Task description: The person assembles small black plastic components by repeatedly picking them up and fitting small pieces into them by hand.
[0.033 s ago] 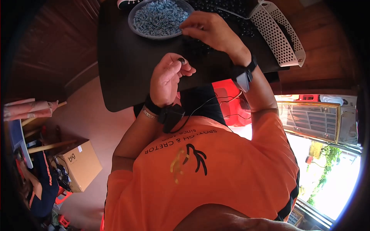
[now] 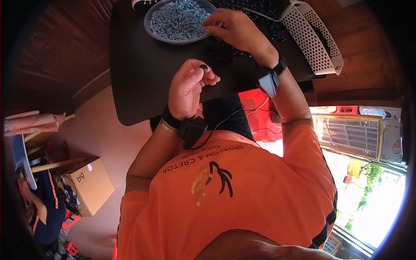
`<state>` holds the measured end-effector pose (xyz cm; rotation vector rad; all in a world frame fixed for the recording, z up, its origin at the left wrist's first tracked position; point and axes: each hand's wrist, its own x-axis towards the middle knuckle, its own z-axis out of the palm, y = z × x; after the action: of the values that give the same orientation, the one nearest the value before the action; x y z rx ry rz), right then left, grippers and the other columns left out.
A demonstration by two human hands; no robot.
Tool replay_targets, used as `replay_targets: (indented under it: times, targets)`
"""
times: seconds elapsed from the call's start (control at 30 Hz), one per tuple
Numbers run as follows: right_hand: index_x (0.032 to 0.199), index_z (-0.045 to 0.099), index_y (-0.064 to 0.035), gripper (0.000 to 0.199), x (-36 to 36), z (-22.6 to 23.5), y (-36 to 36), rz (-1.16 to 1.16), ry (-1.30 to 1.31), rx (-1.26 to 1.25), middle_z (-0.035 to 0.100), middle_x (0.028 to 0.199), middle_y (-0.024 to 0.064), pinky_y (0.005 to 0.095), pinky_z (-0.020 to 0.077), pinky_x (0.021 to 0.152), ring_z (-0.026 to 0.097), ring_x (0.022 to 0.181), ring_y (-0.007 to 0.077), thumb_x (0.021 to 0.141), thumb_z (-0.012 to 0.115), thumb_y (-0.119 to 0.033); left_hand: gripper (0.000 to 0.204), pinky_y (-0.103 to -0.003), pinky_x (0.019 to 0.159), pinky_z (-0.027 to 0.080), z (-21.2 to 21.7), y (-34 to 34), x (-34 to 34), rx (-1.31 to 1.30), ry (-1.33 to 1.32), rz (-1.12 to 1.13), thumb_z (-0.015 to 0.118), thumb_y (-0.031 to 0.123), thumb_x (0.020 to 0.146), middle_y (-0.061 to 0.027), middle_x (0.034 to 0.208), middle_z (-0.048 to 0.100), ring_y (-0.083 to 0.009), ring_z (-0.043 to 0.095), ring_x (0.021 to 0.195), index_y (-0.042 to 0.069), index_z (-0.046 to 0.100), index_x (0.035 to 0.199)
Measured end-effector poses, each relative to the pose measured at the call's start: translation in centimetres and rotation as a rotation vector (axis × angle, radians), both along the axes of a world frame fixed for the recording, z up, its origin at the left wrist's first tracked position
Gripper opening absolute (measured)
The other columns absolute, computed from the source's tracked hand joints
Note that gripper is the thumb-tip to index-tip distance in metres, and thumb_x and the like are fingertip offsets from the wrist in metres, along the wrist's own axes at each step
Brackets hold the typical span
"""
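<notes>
While left grip [image 2: 187, 86] holds one bead [image 2: 203, 68] | right grip [image 2: 237, 29] at one bowl [image 2: 177, 42]

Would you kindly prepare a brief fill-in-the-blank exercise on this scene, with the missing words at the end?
1. Of the left hand and the right hand, the one holding a small dark piece is the ____ one.
2. The round bowl contains many small pieces, mostly bluish rather than orange; the shirt is mainly ____.
3. The pale basket is pierced with many ____.

Missing words: left; orange; holes.
</notes>
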<state>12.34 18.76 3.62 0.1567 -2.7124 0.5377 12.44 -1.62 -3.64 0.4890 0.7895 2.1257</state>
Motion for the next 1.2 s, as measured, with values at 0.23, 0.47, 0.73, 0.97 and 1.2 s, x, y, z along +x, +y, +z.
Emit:
replay_targets:
  times: [0.23, 0.47, 0.73, 0.97, 1.2]
  targets:
    - [0.072, 0.064, -0.0049, 0.017, -5.0, -1.4, 0.6, -0.167, 0.047, 0.716, 0.060, 0.075, 0.0146, 0.0404, 0.0471, 0.066, 0.058, 0.072, 0.0283, 0.075, 0.058, -0.020, 0.014, -0.030, 0.079, 0.044, -0.1, 0.0, -0.2, 0.053, 0.015, 0.001, 0.046, 0.015, 0.091, -0.0078, 0.087, 0.057, -0.0196, 0.059, 0.083, 0.002, 0.051, 0.096]
    - [0.070, 0.064, -0.0026, 0.020, -3.6, -0.7, -0.5, -0.117, 0.069, 0.625, 0.061, 0.071, 0.0156, 0.0404, 0.0475, 0.064, 0.058, 0.070, 0.0308, 0.077, 0.055, -0.019, 0.016, -0.031, 0.078, 0.044, -0.1, -0.1, 0.1, 0.077, 0.066, 0.056, 0.046, 0.018, 0.092, -0.0081, 0.087, 0.057, -0.0193, 0.058, 0.083, 0.003, 0.049, 0.098]
    - [0.070, 0.064, -0.0040, 0.018, -4.5, -0.6, -0.5, -0.206, -0.062, 0.534, 0.061, 0.070, 0.0171, 0.0416, 0.0480, 0.063, 0.059, 0.071, 0.0331, 0.076, 0.055, -0.019, 0.016, -0.030, 0.079, 0.043, -0.4, 0.0, 0.0, 0.065, 0.078, 0.009, 0.045, 0.016, 0.090, -0.0087, 0.087, 0.056, -0.0189, 0.057, 0.082, 0.002, 0.049, 0.096]
    - [0.093, 0.066, -0.0102, 0.020, -4.7, -2.1, 1.7, -0.166, -0.091, 0.235, 0.066, 0.080, 0.0079, 0.0337, 0.0506, 0.067, 0.065, 0.074, 0.0247, 0.080, 0.062, -0.024, 0.015, -0.030, 0.079, 0.042, 0.1, -0.1, 0.0, 0.027, 0.073, -0.013, 0.044, 0.015, 0.088, -0.0089, 0.087, 0.055, -0.0183, 0.056, 0.082, 0.001, 0.050, 0.092]
    - [0.091, 0.066, -0.0116, 0.018, -5.3, -1.5, 0.1, -0.110, -0.093, 0.080, 0.067, 0.080, 0.0076, 0.0350, 0.0506, 0.069, 0.064, 0.076, 0.0258, 0.079, 0.062, -0.024, 0.016, -0.030, 0.078, 0.042, 0.1, -0.1, 0.1, 0.019, 0.072, -0.015, 0.044, 0.015, 0.088, -0.0095, 0.086, 0.057, -0.0183, 0.056, 0.080, 0.001, 0.050, 0.091]
